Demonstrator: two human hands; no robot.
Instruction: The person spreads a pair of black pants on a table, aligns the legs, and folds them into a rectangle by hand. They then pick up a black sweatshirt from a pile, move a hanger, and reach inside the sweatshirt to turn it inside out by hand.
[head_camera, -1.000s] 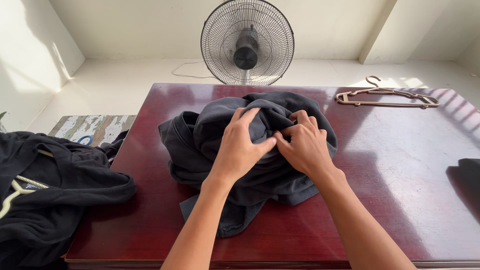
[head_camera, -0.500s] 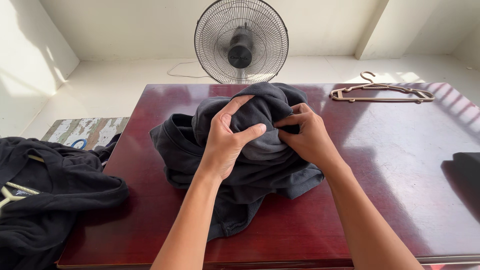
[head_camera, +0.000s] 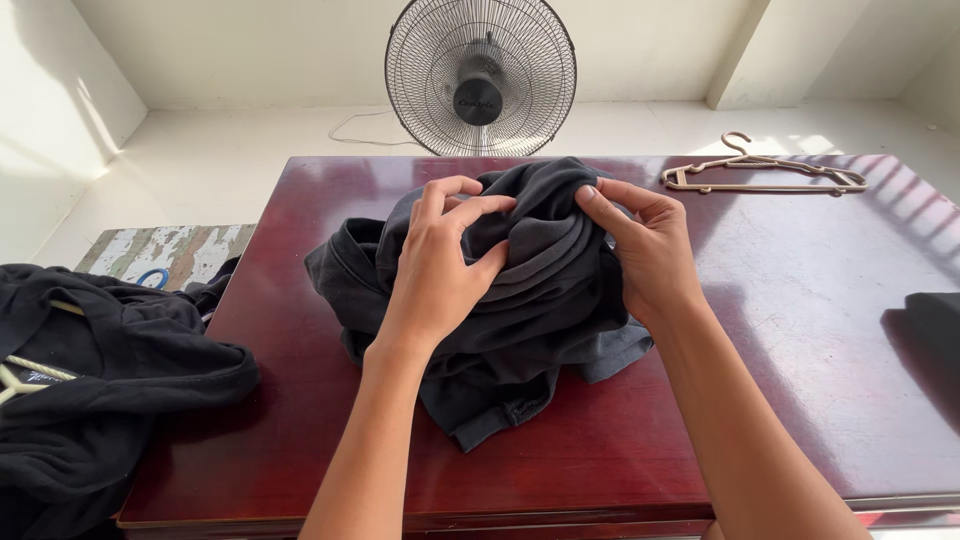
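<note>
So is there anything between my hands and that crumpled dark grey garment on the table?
Nothing visible: the left hand and right hand both already grip the crumpled dark grey garment directly on the glossy red-brown table.

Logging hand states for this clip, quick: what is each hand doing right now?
Left hand: closed, pinching a fold of the dark grey garment.
Right hand: closed, gripping the same garment at its top.

Soft, matt dark-grey cloth garment (head_camera: 520, 290) bunched on a glossy, polished reddish wood worktop (head_camera: 800, 330) — a beige plastic hanger (head_camera: 765, 177) and wire-grilled fan (head_camera: 480, 78) behind.
</note>
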